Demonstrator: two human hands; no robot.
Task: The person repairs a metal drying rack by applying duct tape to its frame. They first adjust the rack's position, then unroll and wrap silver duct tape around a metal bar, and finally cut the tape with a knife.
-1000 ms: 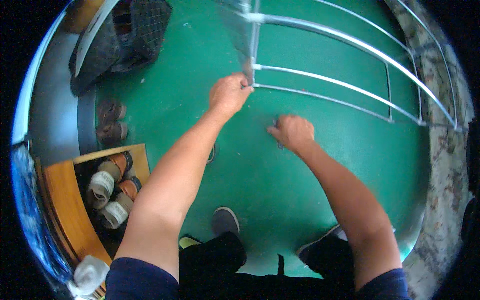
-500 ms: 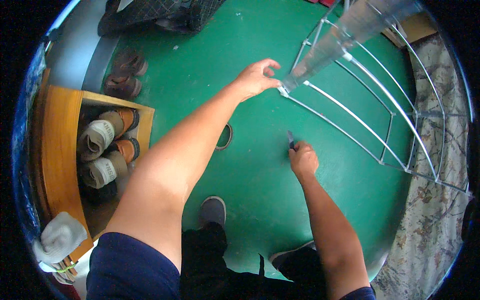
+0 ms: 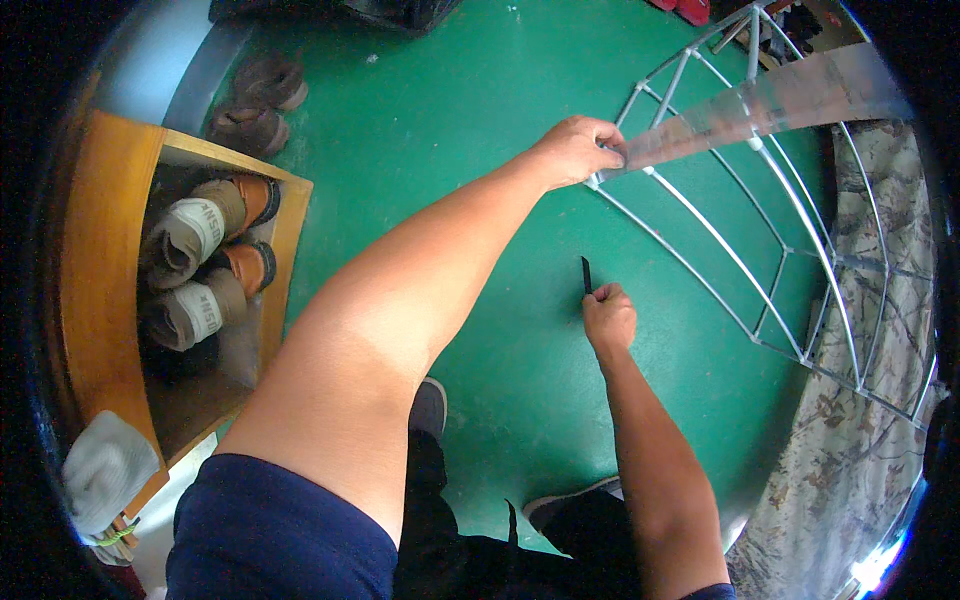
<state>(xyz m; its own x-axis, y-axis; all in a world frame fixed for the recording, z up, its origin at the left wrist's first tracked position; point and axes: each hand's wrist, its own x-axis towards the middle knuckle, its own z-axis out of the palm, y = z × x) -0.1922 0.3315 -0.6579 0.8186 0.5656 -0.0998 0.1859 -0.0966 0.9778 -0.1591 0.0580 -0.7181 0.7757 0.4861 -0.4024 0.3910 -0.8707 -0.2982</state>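
My left hand (image 3: 583, 152) is closed, its thumb and fingers pinching the narrow end of a clear plastic strip (image 3: 745, 110). That strip stretches up to the right, across a frame of thin metal tubes (image 3: 715, 240) with white joints and curved rods. The fingertips are right beside a corner of the frame. Lower down, my right hand (image 3: 610, 318) is wrapped round a slim, dark, knife-like tool (image 3: 587, 274), whose tip points away from me. Its handle is hidden in the fist. The tool is apart from both strip and frame.
On the left, a wooden cabinet (image 3: 105, 260) holds boots (image 3: 200, 230); dark shoes (image 3: 250, 125) stand behind it. A grey knitted item (image 3: 110, 470) lies at its near corner. Camouflage cloth (image 3: 835, 450) runs along the right side. Red footwear (image 3: 692, 10) is at the far edge of the green floor (image 3: 480, 330).
My left hand has moved right and closed on the strip's end; before, its fingers were spread beside it. The strip now lies lower and flatter. My right hand has hardly moved.
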